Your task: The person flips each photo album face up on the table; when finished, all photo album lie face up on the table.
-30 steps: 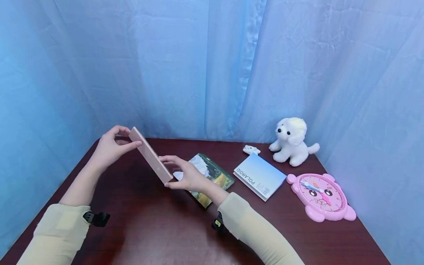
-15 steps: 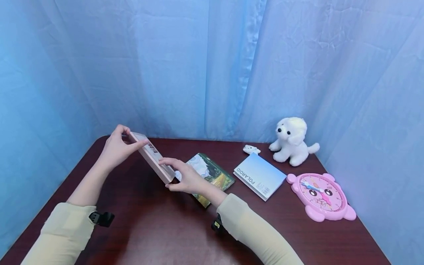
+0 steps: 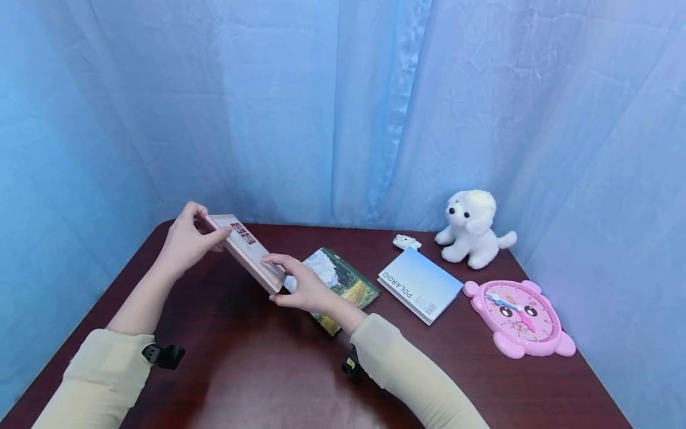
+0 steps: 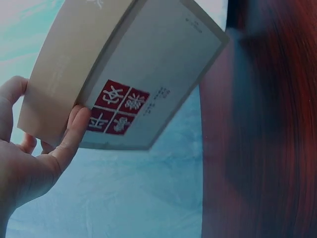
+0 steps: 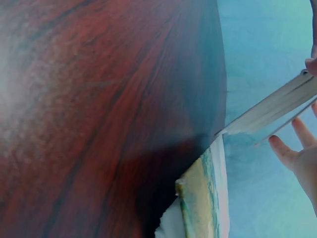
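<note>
Between the left grip (image 3: pixel 184 241) and the right grip (image 3: pixel 302 287), the book (image 3: pixel 256 253) is held tilted above the desk (image 3: pixel 241 369), each clamped on an opposite end. Its red squares (image 3: pixel 243 234) sit just beside the left thumb; its other end lies between the right thumb and fingers, near the landscape book (image 3: pixel 351 289) behind that grip. The step in hand seems to be angling the book, cover upward; the next move probably calls for both ends to move evenly.
</note>
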The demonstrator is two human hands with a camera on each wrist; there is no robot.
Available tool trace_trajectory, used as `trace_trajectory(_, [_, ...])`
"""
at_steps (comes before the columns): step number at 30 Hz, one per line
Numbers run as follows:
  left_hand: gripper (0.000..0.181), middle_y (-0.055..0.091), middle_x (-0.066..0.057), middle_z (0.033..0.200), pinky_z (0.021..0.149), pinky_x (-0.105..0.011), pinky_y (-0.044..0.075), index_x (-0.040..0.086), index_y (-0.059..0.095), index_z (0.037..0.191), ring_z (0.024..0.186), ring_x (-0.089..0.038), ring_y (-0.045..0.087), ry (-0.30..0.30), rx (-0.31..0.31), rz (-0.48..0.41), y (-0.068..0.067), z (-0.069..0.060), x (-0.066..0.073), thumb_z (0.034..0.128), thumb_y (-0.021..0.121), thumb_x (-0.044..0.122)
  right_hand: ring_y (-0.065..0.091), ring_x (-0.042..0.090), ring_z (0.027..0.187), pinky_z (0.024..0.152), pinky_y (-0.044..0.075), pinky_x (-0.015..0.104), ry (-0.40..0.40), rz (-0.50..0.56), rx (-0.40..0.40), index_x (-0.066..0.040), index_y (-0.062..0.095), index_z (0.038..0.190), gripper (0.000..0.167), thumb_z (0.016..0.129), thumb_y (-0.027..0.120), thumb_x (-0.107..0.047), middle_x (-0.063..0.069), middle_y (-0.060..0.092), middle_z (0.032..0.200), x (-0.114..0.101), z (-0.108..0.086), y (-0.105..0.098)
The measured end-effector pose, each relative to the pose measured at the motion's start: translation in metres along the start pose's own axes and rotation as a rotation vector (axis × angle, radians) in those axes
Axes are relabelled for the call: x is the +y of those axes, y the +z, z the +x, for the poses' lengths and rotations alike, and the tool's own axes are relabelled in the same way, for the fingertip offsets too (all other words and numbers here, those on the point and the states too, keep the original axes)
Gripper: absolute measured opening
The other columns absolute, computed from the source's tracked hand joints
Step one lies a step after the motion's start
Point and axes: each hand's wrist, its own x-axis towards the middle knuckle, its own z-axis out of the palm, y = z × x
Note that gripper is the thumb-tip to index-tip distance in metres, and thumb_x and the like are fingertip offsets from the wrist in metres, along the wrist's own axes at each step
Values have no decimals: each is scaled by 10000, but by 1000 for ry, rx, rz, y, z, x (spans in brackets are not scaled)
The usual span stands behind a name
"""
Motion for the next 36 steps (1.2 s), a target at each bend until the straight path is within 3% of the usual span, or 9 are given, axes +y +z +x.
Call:
trace_trajectory(5, [434, 591, -237, 949, 557, -201, 531, 59, 313, 984, 562, -116, 679, 17, -4, -124, -2, 0, 1, 863, 675, 267, 493, 222, 1213, 968, 445, 426, 39, 37, 28, -126, 500, 1315, 655, 732, 794, -71, 78, 496, 1369, -1, 0, -1])
trace_trajectory(9, [393, 583, -281, 970, 559, -251, 553, 53, 301, 991, 584, -109, 678, 31, -21, -185, -3, 1, 2, 878, 648, 198, 442, 210, 1278, 1026, 398, 354, 61, 29, 3, -102, 506, 1304, 615, 757, 788, -119, 103, 467, 1397, -13, 1, -4])
trace_trajectory(12, [371, 583, -295, 976, 555, -237, 548, 34, 309, 1025, 581, -48, 651, 36, -33, -183, -6, 2, 3, 882, 626, 163, 375, 147, 1337, 1071, 336, 289, 70, 9, -33, -134, 503, 1322, 599, 788, 769, -191, 61, 431, 1434, -12, 0, -4])
trace_trajectory(16, [360, 571, -275, 999, 536, -218, 532, 16, 326, 1071, 615, -30, 631, 47, -38, -148, -10, 1, 6, 880, 605, 139, 281, 100, 1387, 1097, 298, 314, 105, 14, -86, -191, 489, 1357, 589, 825, 735, -254, 10, 356, 1490, -3, -1, -3])
trace_trajectory(23, [324, 410, -85, 1145, 533, -213, 485, 66, 396, 1142, 690, -33, 574, 100, -52, -119, -15, 1, 3, 889, 593, 116, 225, 143, 1416, 1059, 356, 382, 224, 39, -82, -199, 459, 1379, 594, 845, 716, -242, 41, 252, 1540, -3, -2, -3])
trace_trajectory(26, [286, 429, -72, 1131, 515, -218, 450, 57, 433, 1132, 663, -65, 553, 137, -50, -107, -19, 2, -1, 898, 586, 117, 269, 181, 1400, 1053, 363, 456, 281, 79, -75, -233, 386, 1429, 648, 861, 698, -244, 49, 221, 1552, -2, -4, -1])
trace_trajectory(30, [266, 437, -20, 1144, 531, -212, 467, 64, 447, 1111, 657, -64, 570, 135, -44, -143, -22, 0, -3, 897, 600, 103, 381, 205, 1340, 1029, 365, 539, 338, 219, -77, -321, 245, 1488, 708, 907, 639, -232, 26, 228, 1544, 1, -6, 1])
trace_trajectory(33, [267, 436, -12, 1158, 538, -210, 482, 65, 435, 1093, 668, -48, 591, 134, -41, -176, -23, -2, -4, 893, 611, 84, 453, 218, 1292, 1039, 379, 477, 339, 299, -78, -371, 187, 1494, 718, 931, 603, -213, 13, 253, 1531, 6, -7, 3])
trace_trajectory(36, [265, 469, -75, 1132, 531, -209, 488, 57, 425, 1080, 670, -44, 598, 154, -46, -189, -24, -4, -7, 892, 611, 74, 513, 220, 1232, 1005, 431, 355, 326, 308, -73, -372, 200, 1491, 708, 934, 597, -189, 14, 283, 1519, 10, -8, 5])
